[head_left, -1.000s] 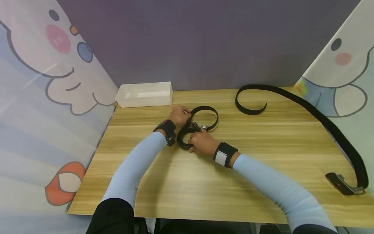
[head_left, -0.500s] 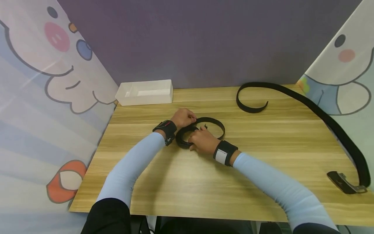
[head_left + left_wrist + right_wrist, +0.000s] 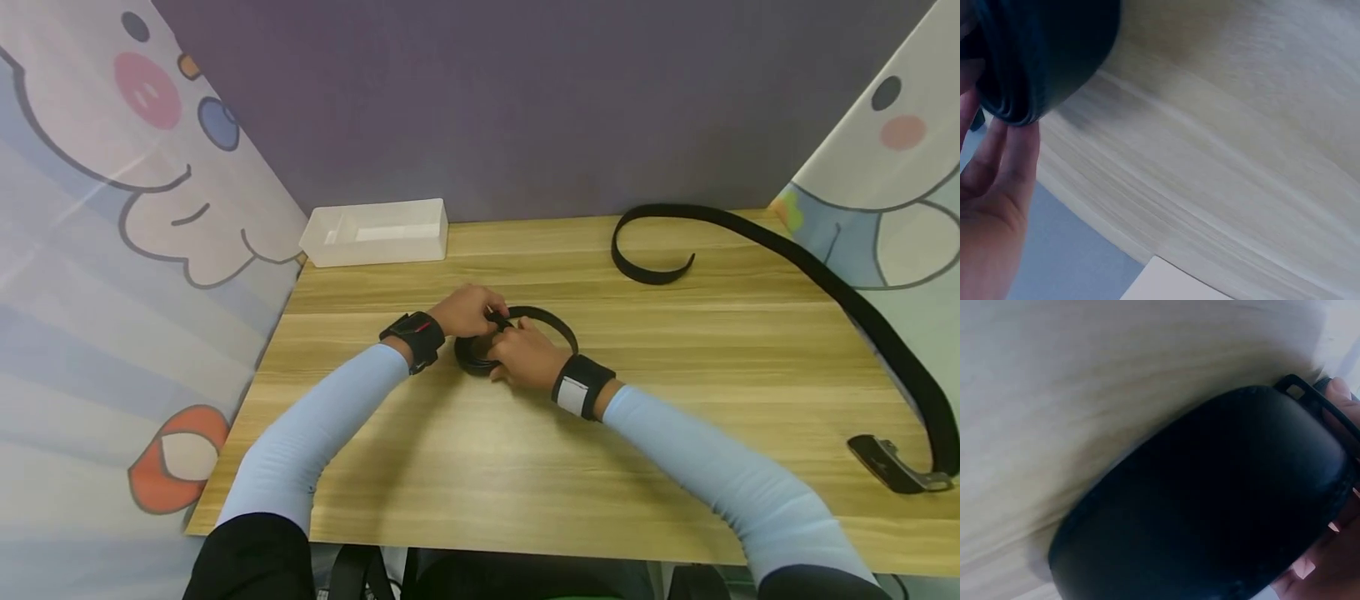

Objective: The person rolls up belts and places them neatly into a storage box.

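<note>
A black leather belt, partly rolled into a layered coil (image 3: 471,362), stands on edge near the table's middle. One looser loop (image 3: 557,323) of it arches out behind my right hand. My left hand (image 3: 467,312) pinches the coil at its far left side; in the left wrist view, fingertips (image 3: 1020,147) press against the stacked layers (image 3: 1072,56). With curled fingers my right hand (image 3: 527,357) holds the coil from the near right. The right wrist view shows the smooth outer band (image 3: 1210,487) close up, a dark buckle frame (image 3: 1294,390) at its end beside fingers.
A second black belt (image 3: 825,279) curves along the table's right side, its tip curled at the back and its metal buckle (image 3: 900,467) near the front right. A white rectangular tray (image 3: 378,233) stands at the back left of the wooden table (image 3: 450,492).
The loose loop has swung nearer and to the right, and its metal buckle is now hidden in the head view. My left hand has shifted slightly right and nearer; the right has barely moved.
</note>
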The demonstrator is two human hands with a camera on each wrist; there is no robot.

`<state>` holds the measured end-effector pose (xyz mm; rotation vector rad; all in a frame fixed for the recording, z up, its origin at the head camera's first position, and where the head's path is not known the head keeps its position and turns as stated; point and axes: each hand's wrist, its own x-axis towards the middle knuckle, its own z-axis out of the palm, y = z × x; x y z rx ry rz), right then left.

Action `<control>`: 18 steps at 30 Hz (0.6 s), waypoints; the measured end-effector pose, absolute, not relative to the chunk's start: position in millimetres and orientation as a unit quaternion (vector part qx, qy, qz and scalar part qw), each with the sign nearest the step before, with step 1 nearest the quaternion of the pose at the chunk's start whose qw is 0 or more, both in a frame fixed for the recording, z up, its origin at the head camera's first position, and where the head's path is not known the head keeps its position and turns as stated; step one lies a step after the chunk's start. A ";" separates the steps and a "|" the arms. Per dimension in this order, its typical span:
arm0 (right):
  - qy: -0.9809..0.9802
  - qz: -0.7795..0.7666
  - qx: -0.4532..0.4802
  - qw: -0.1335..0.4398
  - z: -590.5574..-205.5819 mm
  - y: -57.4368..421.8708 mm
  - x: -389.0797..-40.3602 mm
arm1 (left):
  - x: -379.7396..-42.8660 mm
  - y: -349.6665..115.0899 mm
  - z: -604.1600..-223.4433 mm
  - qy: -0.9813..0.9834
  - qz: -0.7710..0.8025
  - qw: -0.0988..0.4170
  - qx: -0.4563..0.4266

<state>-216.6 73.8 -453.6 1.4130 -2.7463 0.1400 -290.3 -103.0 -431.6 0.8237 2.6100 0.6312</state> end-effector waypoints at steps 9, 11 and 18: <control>-0.890 0.045 0.454 0.022 -453.2 75.3 -214.4 | -285.8 -97.4 -437.5 0.925 0.166 0.081 0.331; -0.891 0.039 0.453 0.017 -452.7 75.7 -213.2 | -285.1 -98.0 -439.0 0.925 0.154 0.072 0.340; -0.880 0.055 0.471 0.004 -438.9 93.4 -210.3 | -282.9 -98.4 -440.2 0.918 0.124 0.049 0.373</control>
